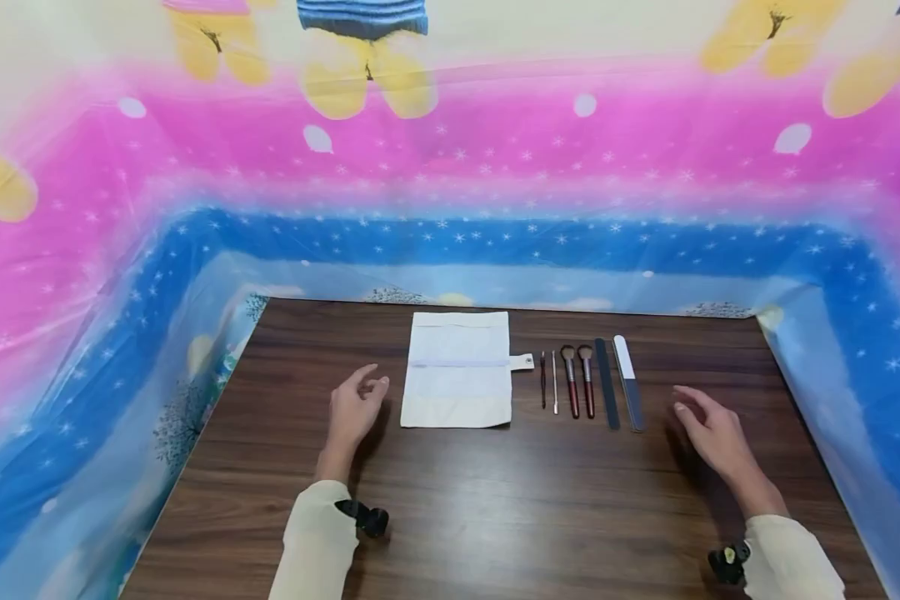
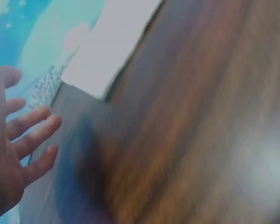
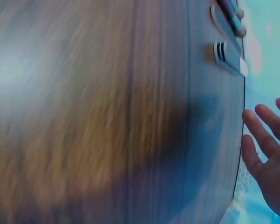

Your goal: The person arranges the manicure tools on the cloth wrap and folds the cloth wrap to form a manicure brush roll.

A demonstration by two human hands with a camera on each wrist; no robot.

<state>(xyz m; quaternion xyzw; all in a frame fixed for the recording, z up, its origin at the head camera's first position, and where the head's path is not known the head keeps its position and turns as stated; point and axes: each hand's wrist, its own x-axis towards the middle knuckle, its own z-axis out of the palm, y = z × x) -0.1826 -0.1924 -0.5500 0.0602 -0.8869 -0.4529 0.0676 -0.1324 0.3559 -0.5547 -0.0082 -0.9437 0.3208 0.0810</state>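
Note:
A white fabric pouch (image 1: 457, 392) lies unfolded flat on the table, its snap tab (image 1: 522, 362) pointing right. My left hand (image 1: 356, 408) hovers just left of the pouch, fingers relaxed and holding nothing. Right of the tab, in a row, lie a thin dark tool (image 1: 543, 380), a slim metal tool (image 1: 555, 383), two makeup brushes (image 1: 571, 382) with red handles, a black nail file (image 1: 607, 383) and a white-and-grey nail file (image 1: 628, 383). To the right of that file, my right hand (image 1: 712, 429) is held over the table with loose fingers and nothing in it.
The dark wood table (image 1: 480, 517) has its far edge against a printed cloth backdrop (image 1: 450, 242), which also runs down both sides. A dark wrist camera (image 1: 363, 517) sits on the left sleeve and another camera (image 1: 729, 562) on the right.

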